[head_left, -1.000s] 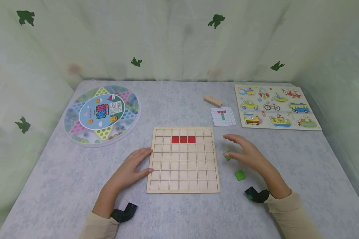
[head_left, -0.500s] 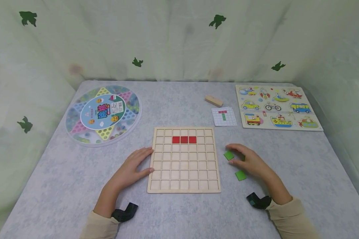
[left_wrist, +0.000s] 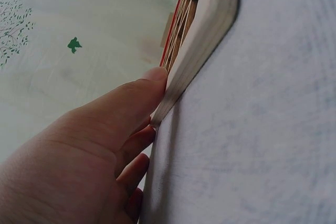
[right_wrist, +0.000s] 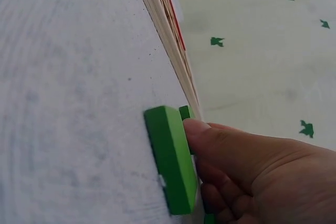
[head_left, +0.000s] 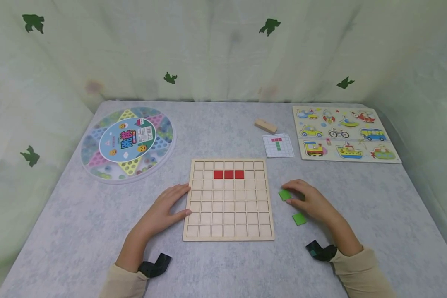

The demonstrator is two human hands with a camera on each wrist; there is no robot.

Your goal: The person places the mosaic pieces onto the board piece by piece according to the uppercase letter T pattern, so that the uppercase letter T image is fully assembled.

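A wooden grid board [head_left: 229, 211] lies flat, with three red tiles [head_left: 229, 174] side by side in one of its upper rows. My left hand [head_left: 160, 213] rests at the board's left edge, thumb and fingertips touching the rim; the left wrist view has the thumb [left_wrist: 126, 103] against the board's side. To the right of the board, my right hand [head_left: 311, 203] pinches a green square tile [head_left: 284, 195] between thumb and forefinger. Another green tile [head_left: 299, 219] lies just below that thumb, large in the right wrist view. A further bit of green shows under the curled fingers, mostly hidden.
A pattern card [head_left: 278, 145] with a red and green T lies beyond the board, below a small wooden block [head_left: 265, 126]. A picture puzzle board [head_left: 346, 134] is at the back right. At the back left sits a round Chinese checkers set [head_left: 128, 145].
My right hand has come down and back toward the green tiles, and its thumb and forefinger have closed on the nearest one to the board. The left hand stays put.
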